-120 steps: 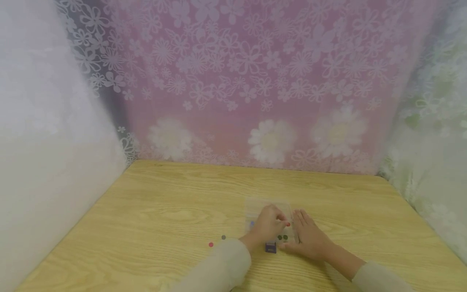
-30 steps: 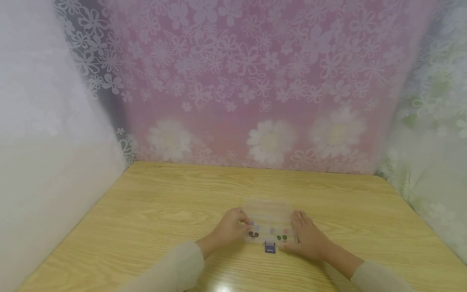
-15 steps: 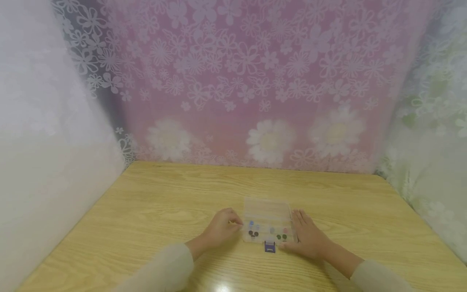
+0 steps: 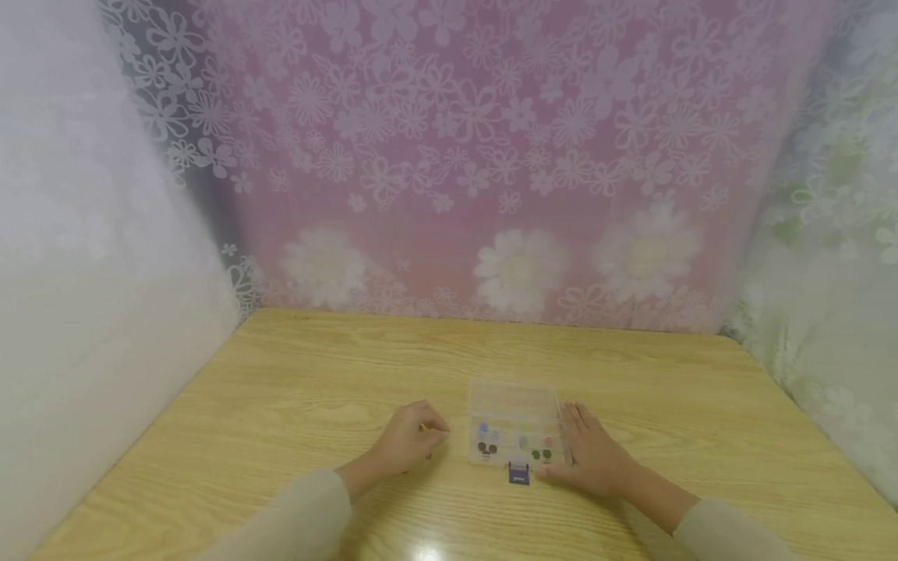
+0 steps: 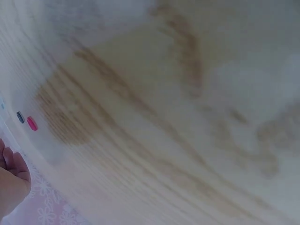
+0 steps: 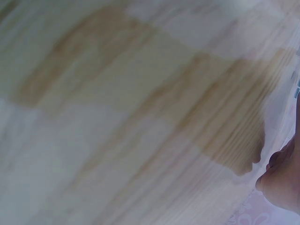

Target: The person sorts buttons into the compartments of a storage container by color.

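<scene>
A clear plastic box stands on the table with its lid lifted back and a purple latch at its front. Small round discs sit in its compartments: blue, dark brown, green, pale red. Left of the box my left hand hovers, thumb and fingers loosely curled, nothing visible between them. The left wrist view shows a pink disc and a dark disc on the table near that hand. My right hand lies with straight fingers along the box's right side.
The wood-grain table ends at a pink flowered curtain behind. A white sheet hangs on the left, a pale patterned one on the right. A light glare lies at the front edge.
Four seconds ago my left hand pinched a red disc over the box's right part; now a pale red one lies there. The left hand has since drawn back leftward; my right hand stays put.
</scene>
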